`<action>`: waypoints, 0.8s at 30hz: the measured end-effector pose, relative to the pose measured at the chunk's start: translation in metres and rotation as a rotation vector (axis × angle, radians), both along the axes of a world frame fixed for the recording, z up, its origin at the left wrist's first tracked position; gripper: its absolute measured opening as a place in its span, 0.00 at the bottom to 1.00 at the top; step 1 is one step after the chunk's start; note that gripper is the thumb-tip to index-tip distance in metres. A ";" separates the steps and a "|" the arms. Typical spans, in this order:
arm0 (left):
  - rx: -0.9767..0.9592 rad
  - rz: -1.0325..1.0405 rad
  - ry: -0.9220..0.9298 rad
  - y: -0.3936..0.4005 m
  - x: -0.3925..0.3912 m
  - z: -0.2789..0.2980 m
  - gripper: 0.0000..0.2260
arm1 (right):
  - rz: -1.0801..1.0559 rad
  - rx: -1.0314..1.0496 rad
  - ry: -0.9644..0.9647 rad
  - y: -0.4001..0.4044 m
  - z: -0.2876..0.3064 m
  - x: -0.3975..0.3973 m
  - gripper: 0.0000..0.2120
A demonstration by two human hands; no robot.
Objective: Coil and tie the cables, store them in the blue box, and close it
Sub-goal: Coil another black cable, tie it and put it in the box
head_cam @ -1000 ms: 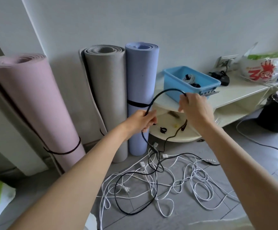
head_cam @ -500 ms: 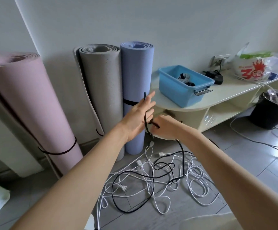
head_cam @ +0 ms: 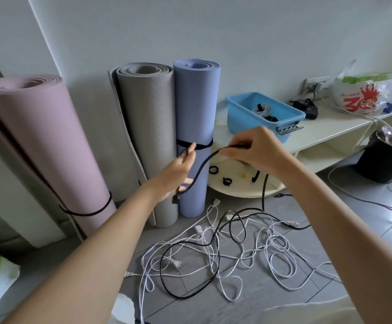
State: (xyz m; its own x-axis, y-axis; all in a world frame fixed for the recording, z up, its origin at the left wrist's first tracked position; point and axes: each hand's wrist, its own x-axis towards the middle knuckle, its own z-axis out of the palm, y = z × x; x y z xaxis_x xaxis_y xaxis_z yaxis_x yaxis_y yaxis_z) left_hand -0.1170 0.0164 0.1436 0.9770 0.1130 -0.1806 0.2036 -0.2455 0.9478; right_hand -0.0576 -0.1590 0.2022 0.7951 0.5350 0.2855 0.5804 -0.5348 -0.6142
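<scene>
Two hands work one black cable [head_cam: 199,169] in front of the blue box [head_cam: 244,118]: the right hand [head_cam: 258,148] pinches the cable between thumb and fingertips below the box's near wall, while the left hand [head_cam: 178,174], further left of the box, has its fingers curled round a loop already gathered, the cable's end dangling under the palm. From the right grip the cable drops to the floor, where its slack sprawls in wide turns through a tangle of white cables [head_cam: 248,249] whose number cannot be told. Coiling looks barely begun; done well, each new turn should likely match the loop in the left hand, with the right hand sliding along the cable to draw slack free of the white tangle without dragging it. One open blue box sits on the tabletop [head_cam: 335,127], with one tied light-coloured coil [head_cam: 262,109] inside. Three rolled mats [head_cam: 143,136] stand left of the box. Small black ties [head_cam: 213,170] lie on the shelf beneath the box.
</scene>
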 end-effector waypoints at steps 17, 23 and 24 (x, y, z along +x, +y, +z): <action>-0.763 -0.511 0.092 -0.042 -0.003 0.047 0.23 | -0.284 -0.042 0.406 -0.003 -0.040 0.014 0.12; -0.926 -0.093 -0.192 -0.028 0.010 0.043 0.22 | -0.089 -0.161 0.414 0.023 -0.049 -0.004 0.22; -0.882 0.000 -0.234 -0.025 0.013 0.043 0.23 | -0.073 -0.155 0.398 0.024 -0.049 -0.007 0.23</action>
